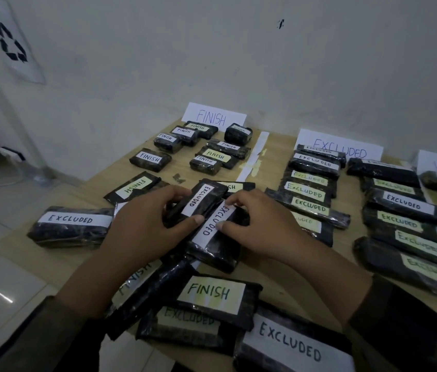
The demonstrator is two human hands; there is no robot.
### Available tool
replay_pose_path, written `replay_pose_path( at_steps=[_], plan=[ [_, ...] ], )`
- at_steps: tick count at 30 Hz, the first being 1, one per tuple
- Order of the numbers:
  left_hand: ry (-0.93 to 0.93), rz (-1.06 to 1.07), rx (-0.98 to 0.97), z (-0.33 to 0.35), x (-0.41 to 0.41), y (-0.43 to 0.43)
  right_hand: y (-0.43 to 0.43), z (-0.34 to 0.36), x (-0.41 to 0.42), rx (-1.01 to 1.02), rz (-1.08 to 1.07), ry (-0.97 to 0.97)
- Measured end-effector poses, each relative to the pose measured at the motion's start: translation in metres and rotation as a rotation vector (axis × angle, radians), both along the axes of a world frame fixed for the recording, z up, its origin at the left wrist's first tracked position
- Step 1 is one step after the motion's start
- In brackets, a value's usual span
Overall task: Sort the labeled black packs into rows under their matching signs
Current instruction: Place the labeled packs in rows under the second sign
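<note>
Where it stands: wooden bench (99, 183) against a white wall (212, 63), tiled floor (2, 264) left.
Pack (197, 201): long axis runs toward the FINISH sign (216, 117).
Fingers: left hand (144, 224) pinches that pack; right hand (260, 226) presses a 2nd pack (212, 237).

- A light wooden table (271, 167) stands against the wall.
- Black packs labelled FINISH (150, 159) and EXCLUDED (314, 163) lie on it.
- A white paper strip (255, 157) separates them.
</note>
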State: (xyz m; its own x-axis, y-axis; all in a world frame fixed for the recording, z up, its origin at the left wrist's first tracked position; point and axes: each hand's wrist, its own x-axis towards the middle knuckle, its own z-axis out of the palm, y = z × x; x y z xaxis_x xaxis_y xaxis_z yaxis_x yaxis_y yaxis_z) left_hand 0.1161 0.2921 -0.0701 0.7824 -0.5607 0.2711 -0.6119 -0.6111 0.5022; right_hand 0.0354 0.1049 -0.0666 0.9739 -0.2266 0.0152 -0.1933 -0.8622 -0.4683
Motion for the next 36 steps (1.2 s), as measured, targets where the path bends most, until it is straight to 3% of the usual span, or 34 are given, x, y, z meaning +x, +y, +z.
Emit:
replay_pose_path(
  at_steps=[7,14,22,31,36],
  plan=[
    [0.0,-0.009,-0.122,-0.004,-0.002,-0.004,0.008,-0.006,0.018,-0.013,-0.004,-0.075],
    [0.026,0.041,-0.218,-0.013,0.008,-0.008,0.007,-0.006,0.023,-0.033,0.054,0.021],
    [0.038,0.078,-0.318,-0.012,0.014,-0.016,0.001,-0.002,0.03,0.41,-0.016,-0.104],
    [0.071,0.044,-0.424,-0.001,0.013,-0.023,-0.002,0.011,0.027,0.72,0.061,-0.333],
    [0.214,0.004,-0.578,0.022,0.009,-0.028,-0.012,0.025,0.023,0.77,0.137,-0.274]
  ],
)
